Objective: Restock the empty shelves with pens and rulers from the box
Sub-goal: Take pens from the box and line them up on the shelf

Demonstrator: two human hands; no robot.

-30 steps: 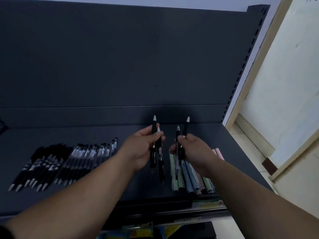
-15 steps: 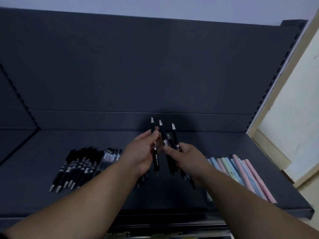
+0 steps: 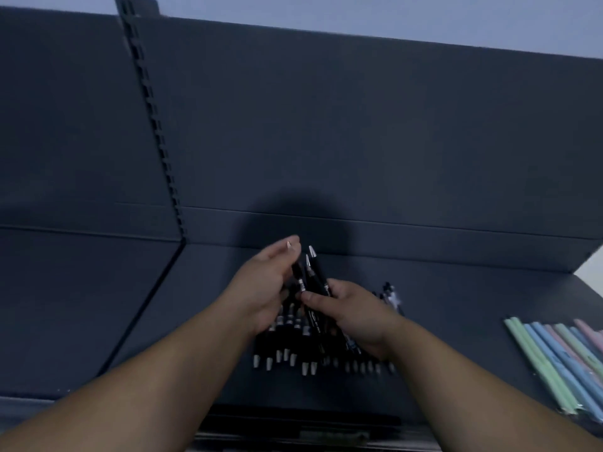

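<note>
Both my hands are over the dark shelf (image 3: 202,321), just above a row of black pens (image 3: 293,357) lying side by side with their silver tips toward me. My right hand (image 3: 354,316) grips a small bunch of black pens (image 3: 315,278), their silver tips pointing up and away. My left hand (image 3: 264,288) is beside the same bunch, its fingers and thumb around the upper part of one pen. The pens under my hands are partly hidden.
Pastel green, blue and pink rulers (image 3: 554,360) lie in a row at the right end of the shelf. A slotted upright (image 3: 156,132) divides this bay from the one to the left. The shelf's back panel (image 3: 359,141) rises behind.
The view has swung left, so the row of black pens now lies under my hands and the rulers sit far right. My hands have come together, the pens gathered into one bunch.
</note>
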